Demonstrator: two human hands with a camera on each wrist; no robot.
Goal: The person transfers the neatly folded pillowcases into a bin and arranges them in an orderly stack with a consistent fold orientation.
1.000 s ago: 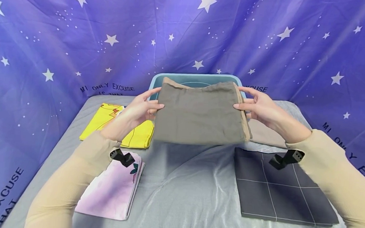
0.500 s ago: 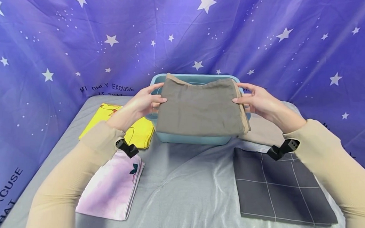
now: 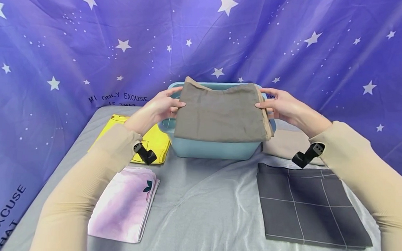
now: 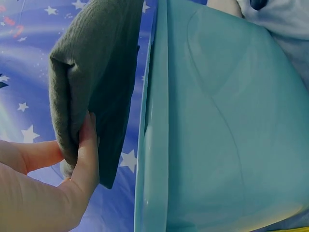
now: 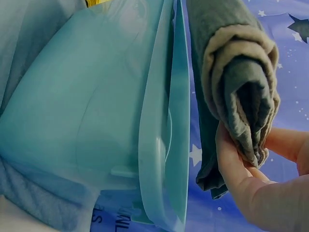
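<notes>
A folded grey-brown cloth with a beige underside hangs between my two hands, above the opening of a teal plastic tub. My left hand pinches its left edge, thumb on the near face. At the right edge my right hand pinches it the same way. Both wrist views show the folded cloth apart from the tub's rim, with the layers rolled at its right end. The cloth hides most of the tub's inside.
On the grey-covered surface lie several folded cloths: a yellow one and a pink-white one at left, a beige one and a dark checked one at right. A purple star-printed curtain hangs behind.
Both hands have moved the cloth away from me and up in the head view, over the tub. More of the tub's front wall shows now. The other cloths have stayed put.
</notes>
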